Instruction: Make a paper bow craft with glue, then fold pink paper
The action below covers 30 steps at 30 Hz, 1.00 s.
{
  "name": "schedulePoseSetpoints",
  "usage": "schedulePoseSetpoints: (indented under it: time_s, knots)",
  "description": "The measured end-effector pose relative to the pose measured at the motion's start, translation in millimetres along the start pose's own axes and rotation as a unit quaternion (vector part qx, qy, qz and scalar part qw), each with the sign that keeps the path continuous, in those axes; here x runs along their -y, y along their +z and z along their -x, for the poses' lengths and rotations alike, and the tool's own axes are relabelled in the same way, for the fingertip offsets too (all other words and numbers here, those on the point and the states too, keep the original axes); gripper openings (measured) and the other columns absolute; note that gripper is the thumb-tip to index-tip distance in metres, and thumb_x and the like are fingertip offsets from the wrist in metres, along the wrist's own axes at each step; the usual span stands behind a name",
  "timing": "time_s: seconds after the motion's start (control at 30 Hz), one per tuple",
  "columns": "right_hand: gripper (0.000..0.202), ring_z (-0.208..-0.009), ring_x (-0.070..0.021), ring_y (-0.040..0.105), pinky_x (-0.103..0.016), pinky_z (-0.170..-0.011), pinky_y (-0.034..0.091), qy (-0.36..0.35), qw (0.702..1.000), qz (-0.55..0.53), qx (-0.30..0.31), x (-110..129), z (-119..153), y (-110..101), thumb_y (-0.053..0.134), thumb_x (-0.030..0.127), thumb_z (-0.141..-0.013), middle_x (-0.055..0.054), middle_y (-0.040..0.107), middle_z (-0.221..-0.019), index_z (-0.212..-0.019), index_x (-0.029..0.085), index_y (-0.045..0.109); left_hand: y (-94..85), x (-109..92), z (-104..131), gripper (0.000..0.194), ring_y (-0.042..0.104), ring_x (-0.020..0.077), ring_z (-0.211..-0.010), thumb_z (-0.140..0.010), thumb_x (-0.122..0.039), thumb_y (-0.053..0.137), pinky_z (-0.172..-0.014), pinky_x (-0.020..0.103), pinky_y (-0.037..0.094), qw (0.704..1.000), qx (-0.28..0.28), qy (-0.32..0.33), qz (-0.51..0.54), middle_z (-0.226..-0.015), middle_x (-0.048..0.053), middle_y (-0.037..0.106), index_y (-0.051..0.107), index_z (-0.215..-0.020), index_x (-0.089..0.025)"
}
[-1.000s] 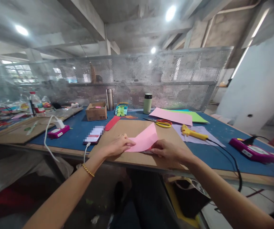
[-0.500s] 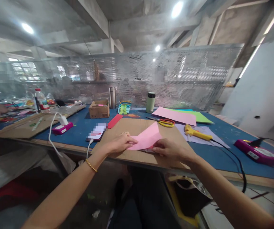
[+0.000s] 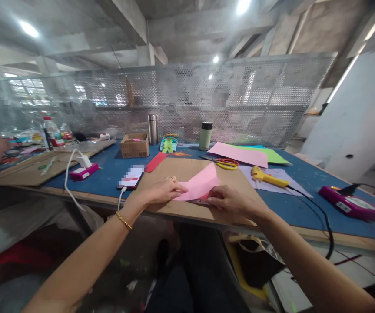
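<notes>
A sheet of pink paper [image 3: 202,182] lies on a brown cardboard sheet [image 3: 239,184], its right part raised at an angle. My left hand [image 3: 165,190] pinches the sheet's lower left corner, fingers resting against the cardboard. At the lower right edge, my right hand [image 3: 224,199] is closed, its fingertips beside a small red piece [image 3: 213,192] that shows partly under the pink paper. What exactly the right fingers grip is hidden. Behind the paper are red-and-yellow-handled scissors [image 3: 227,163]. A red paper strip [image 3: 156,162] touches the cardboard's far left corner.
A yellow glue gun [image 3: 270,178] lies on pale purple paper at right, its cord trailing off the edge. Pink [image 3: 237,154] and green sheets lie behind. A phone [image 3: 131,177], cardboard box [image 3: 135,146], steel flask [image 3: 152,129] and green tumbler [image 3: 206,135] surround the work area. Another person's hand is far left.
The view has shifted slightly. My hands stay at the pink paper in nearly the same pose, and a bit more of the red piece shows beside my right fingers.
</notes>
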State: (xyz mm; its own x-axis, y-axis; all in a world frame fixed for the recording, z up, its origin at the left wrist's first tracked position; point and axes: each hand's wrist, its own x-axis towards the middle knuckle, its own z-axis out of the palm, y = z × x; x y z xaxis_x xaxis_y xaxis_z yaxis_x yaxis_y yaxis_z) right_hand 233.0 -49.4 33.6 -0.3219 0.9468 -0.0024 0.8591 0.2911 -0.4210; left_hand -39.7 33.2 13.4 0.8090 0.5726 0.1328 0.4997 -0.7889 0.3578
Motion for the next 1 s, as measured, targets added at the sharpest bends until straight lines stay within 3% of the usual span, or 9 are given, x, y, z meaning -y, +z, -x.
schedulePoseSetpoints:
  time_s: [0.17, 0.27, 0.43, 0.7, 1.0]
  knots:
    - [0.036, -0.069, -0.0169, 0.055, -0.026, -0.06, 0.038, 0.014, 0.999, -0.016, 0.029, -3.7, -7.6, 1.7, 0.052, 0.047, -0.088, -0.007, 0.068, -0.081, -0.086, 0.015, 0.067, -14.1, 11.5, -13.9, 0.046, 0.044, 0.0124, -0.072, -0.096, -0.015, 0.042, -0.075, 0.022, 0.037, 0.995, 0.098, 0.023, -0.006, -0.086, 0.001, 0.049, 0.065, -0.134, -0.027]
    - [0.035, -0.064, -0.0148, 0.053, -0.026, -0.058, 0.036, -0.004, 0.999, -0.029, 0.04, 1.7, -12.1, 1.8, 0.051, 0.047, -0.089, -0.005, 0.066, -0.074, -0.078, 0.016, 0.063, -22.8, 12.5, -19.7, 0.051, 0.043, 0.0109, -0.072, -0.091, -0.011, 0.045, -0.069, 0.018, 0.034, 0.99, 0.136, 0.023, -0.013, -0.083, -0.001, 0.044, 0.062, -0.137, -0.027]
    - [0.031, -0.061, -0.0143, 0.051, -0.026, -0.055, 0.035, -0.021, 0.998, -0.041, 0.034, 9.9, -13.4, 1.7, 0.053, 0.044, -0.088, -0.005, 0.065, -0.073, -0.077, 0.016, 0.062, -26.9, 5.4, -19.2, 0.05, 0.044, 0.0113, -0.075, -0.092, -0.013, 0.046, -0.071, 0.019, 0.035, 0.99, 0.142, 0.008, -0.02, -0.087, 0.0, 0.044, 0.062, -0.137, -0.026]
    - [0.033, -0.066, -0.0149, 0.053, -0.025, -0.058, 0.037, -0.02, 1.0, -0.015, 0.019, -0.4, -9.6, 6.2, 0.055, 0.046, -0.088, -0.005, 0.066, -0.078, -0.082, 0.016, 0.067, -24.7, 9.7, -19.6, 0.055, 0.042, 0.0113, -0.074, -0.089, -0.009, 0.045, -0.072, 0.019, 0.034, 0.99, 0.141, 0.013, -0.026, -0.087, -0.001, 0.044, 0.06, -0.139, -0.028]
    - [0.031, -0.068, -0.017, 0.056, -0.026, -0.059, 0.038, -0.032, 0.997, -0.054, 0.044, 27.5, -15.5, 2.9, 0.053, 0.043, -0.088, -0.006, 0.068, -0.077, -0.085, 0.016, 0.066, -26.7, 7.2, -18.9, 0.054, 0.044, 0.012, -0.074, -0.091, -0.012, 0.044, -0.074, 0.02, 0.036, 0.989, 0.141, 0.017, -0.034, -0.087, 0.0, 0.044, 0.059, -0.14, -0.029]
